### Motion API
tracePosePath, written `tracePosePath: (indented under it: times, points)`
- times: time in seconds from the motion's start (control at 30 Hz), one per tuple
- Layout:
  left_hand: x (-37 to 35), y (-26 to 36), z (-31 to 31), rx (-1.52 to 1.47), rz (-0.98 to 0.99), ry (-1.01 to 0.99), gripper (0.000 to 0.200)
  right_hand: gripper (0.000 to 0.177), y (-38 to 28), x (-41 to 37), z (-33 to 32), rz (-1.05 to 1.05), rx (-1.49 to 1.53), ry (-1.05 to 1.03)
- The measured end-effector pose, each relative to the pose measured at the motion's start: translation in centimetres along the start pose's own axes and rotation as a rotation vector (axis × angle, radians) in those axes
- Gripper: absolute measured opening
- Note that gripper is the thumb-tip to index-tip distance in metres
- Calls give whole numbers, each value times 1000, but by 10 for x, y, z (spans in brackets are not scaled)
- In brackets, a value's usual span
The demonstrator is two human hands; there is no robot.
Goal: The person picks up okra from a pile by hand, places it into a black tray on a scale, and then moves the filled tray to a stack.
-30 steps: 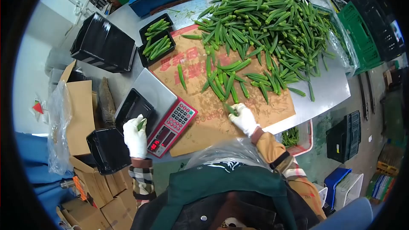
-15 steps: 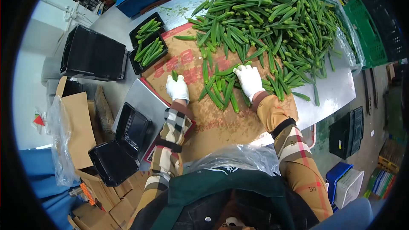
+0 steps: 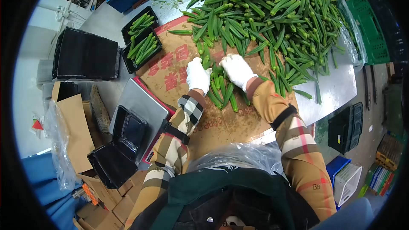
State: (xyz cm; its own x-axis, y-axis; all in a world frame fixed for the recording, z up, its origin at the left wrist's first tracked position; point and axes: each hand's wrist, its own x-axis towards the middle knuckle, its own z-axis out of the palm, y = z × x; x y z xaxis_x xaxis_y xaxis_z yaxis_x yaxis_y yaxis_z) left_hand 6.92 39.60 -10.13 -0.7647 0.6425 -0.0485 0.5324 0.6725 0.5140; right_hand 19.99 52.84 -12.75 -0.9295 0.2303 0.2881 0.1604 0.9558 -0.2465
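A small cluster of okra pods [image 3: 222,86] lies on the printed cardboard sheet [image 3: 204,138] in front of me. My left hand [image 3: 199,76], in a white glove, is closed at the left side of this cluster, its fingertips on okra. Opposite it, my gloved right hand [image 3: 237,71] curls its fingers round okra at the cluster's upper right; the pods in its grip are mostly hidden. Beyond both hands spreads a large heap of okra [image 3: 260,12]. To the left, an open black tray [image 3: 133,69] holds okra in both halves.
An open black tray [image 3: 130,130] rests on a scale [image 3: 147,98] at the left. Behind it stands a stack of black trays [image 3: 85,55]. Cardboard boxes [image 3: 76,123] are at lower left. A green crate [image 3: 368,27] stands beyond the heap, at right.
My left hand has moved right, from the bare cardboard to the okra cluster. My right hand has shifted left and slightly away from me, so the two hands are now close together.
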Motion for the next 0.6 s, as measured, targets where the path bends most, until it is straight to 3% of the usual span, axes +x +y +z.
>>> tracePosePath:
  times: [0.1,0.17,0.27,0.33,0.43,0.5,0.53,0.6]
  points:
    - [13,-14,2,-24,-46,-81,44,21,-1,2,9,74,-43,-137]
    - [26,-37,6,-77,-112,-170,33,21,3,3,-5,128,-142,-270]
    - [33,-58,3,-202,-141,-316,24,27,10,-7,-33,257,-126,-199]
    - [16,-44,-11,-77,-75,-206,26,29,3,-10,-55,330,-61,-86]
    - [-10,-25,-14,39,39,-65,28,28,-34,-20,-82,149,16,-108]
    - [-14,-26,-8,-23,62,-69,34,31,-48,-39,-65,-66,29,-290]
    - [-16,-28,-7,-55,26,-104,40,34,-49,-58,-41,-198,-72,-111]
    - [-28,-26,-23,-72,287,25,41,35,-50,-75,-31,-160,-119,-171]
